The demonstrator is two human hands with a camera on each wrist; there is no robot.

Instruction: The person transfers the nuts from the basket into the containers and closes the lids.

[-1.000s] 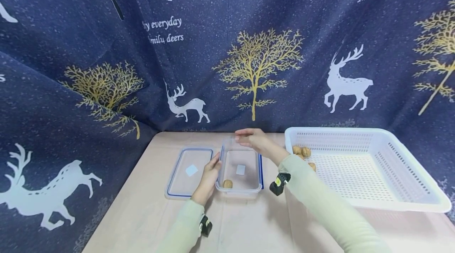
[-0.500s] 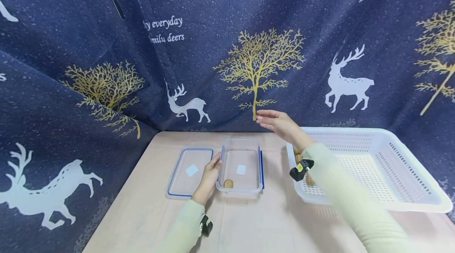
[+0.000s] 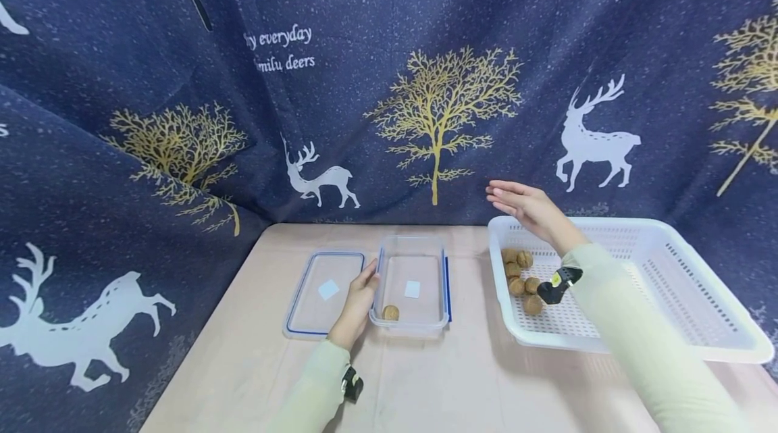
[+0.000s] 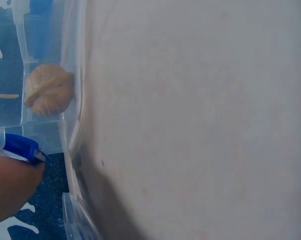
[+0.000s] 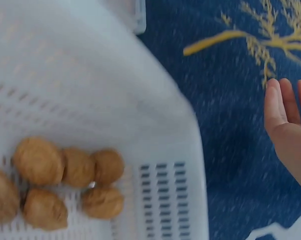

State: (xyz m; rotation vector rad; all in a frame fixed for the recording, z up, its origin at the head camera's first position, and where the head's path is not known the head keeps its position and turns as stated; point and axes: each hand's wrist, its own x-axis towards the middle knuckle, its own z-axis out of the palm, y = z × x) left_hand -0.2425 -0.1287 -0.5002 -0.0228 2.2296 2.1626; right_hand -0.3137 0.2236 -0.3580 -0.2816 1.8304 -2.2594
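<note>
- Head view: from above, facing forward and down over the beige table (image 3: 425, 379), far enough to take in both hands.
- Left wrist view: very close, beside the fingers, against the clear plastic box (image 4: 73, 125); shares its single walnut (image 4: 48, 89) with head view.
- Right wrist view: close, looks down below the straight fingers (image 5: 283, 107) onto the white perforated plastic basket (image 5: 165, 200); shares its walnut cluster (image 5: 65, 177) with head view.

Navy deer-print curtain (image 3: 425, 82) — beige table (image 3: 462, 379)

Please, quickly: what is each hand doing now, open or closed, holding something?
Left hand: fingers straight, resting against the side of the clear box, holding nothing.
Right hand: open and empty, above the corner of the white basket.
</note>
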